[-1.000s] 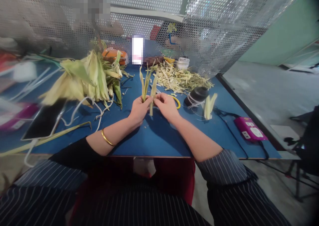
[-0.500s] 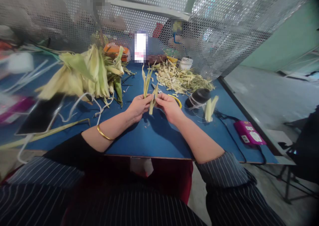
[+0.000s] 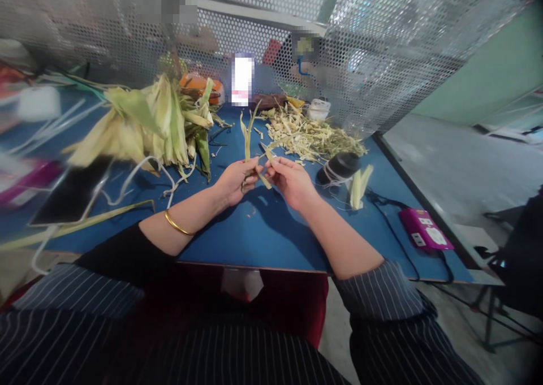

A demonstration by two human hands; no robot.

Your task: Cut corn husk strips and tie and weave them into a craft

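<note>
Blue tabletop (image 3: pixel 254 232) between hands (image 3: pixel 234 184) and edge (image 3: pixel 254 268)

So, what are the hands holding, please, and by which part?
The left hand holds husk strips low down; the right hand pinches another strip, spot unclear.

Head camera: worn on the person's head, looking forward and down from above the striped shirt (image 3: pixel 237 351), whose front fills the bottom.
Blue table (image 3: pixel 254 238): seen at a slant from over its near edge, its top spreading across the middle of the view.
Left hand (image 3: pixel 238 184) and right hand (image 3: pixel 292 182): near the centre, within close range, the forearms (image 3: pixel 345 238) entering from below on either side.
Perforated sheet (image 3: pixel 224 31): across the top, beyond the table, facing the lens.
Floor (image 3: pixel 445 147): farther off at right, caught by the wide framing, which darkens at the upper right corner.
</note>
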